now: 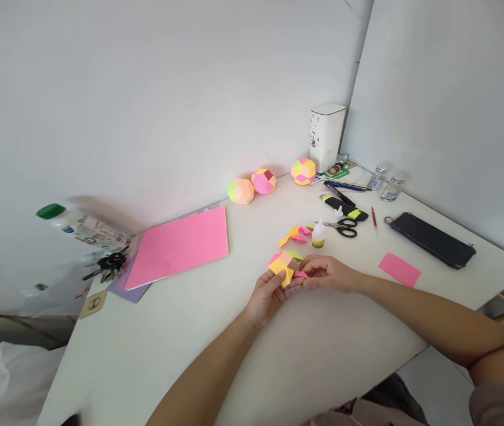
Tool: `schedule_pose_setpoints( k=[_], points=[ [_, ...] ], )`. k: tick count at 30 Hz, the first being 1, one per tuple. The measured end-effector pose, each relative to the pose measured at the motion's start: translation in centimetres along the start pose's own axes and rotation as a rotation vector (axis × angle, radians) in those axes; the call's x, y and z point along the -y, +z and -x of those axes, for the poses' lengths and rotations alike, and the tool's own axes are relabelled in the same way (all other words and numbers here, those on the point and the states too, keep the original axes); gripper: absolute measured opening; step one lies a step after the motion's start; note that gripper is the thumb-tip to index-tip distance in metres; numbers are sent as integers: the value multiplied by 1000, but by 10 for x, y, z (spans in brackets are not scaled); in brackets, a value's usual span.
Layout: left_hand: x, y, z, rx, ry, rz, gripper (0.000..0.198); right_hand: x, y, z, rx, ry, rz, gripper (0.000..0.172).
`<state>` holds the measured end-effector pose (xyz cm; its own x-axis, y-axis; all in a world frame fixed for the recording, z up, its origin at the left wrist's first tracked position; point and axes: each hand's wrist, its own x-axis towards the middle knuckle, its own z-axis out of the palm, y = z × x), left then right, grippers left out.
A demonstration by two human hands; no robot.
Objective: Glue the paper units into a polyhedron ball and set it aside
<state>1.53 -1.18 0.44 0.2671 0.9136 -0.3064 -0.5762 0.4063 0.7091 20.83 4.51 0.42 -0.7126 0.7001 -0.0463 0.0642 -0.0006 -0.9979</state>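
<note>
A partly built paper model (284, 263) of yellow, pink, orange and green folded pieces sits between both hands above the white table (199, 331). My left hand (266, 296) cups it from below and the left, fingers closed around it. My right hand (328, 274) pinches its right side at a pink flap. Loose folded paper units (295, 235) lie just behind the hands, beside a small glue bottle (318, 234).
Three finished paper balls (264, 181) stand near the wall. A pink paper sheet (180, 245), keys (109, 264) and a lying bottle (84, 228) are at the left. Scissors (344, 227), pens, a black case (432, 239), a pink note (399, 269) and a white container (325, 136) are at the right.
</note>
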Motion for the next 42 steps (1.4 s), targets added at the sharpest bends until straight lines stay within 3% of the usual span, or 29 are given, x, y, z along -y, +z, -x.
schedule_pose_setpoints(
  k=[4, 7, 15, 42],
  points=[
    [0, 0, -1, 16, 10, -10, 20, 3, 1, -2, -66, -14, 13, 27],
    [-1, 0, -1, 56, 29, -5, 17, 8, 0, -2, -124, 68, -2, 32],
    [-1, 2, 1, 117, 22, -65, 19, 10, 1, 0, -78, 249, -33, 35],
    [6, 0, 4, 80, 47, -267, 21, 4, 15, 3, -73, 211, -171, 28]
  ],
)
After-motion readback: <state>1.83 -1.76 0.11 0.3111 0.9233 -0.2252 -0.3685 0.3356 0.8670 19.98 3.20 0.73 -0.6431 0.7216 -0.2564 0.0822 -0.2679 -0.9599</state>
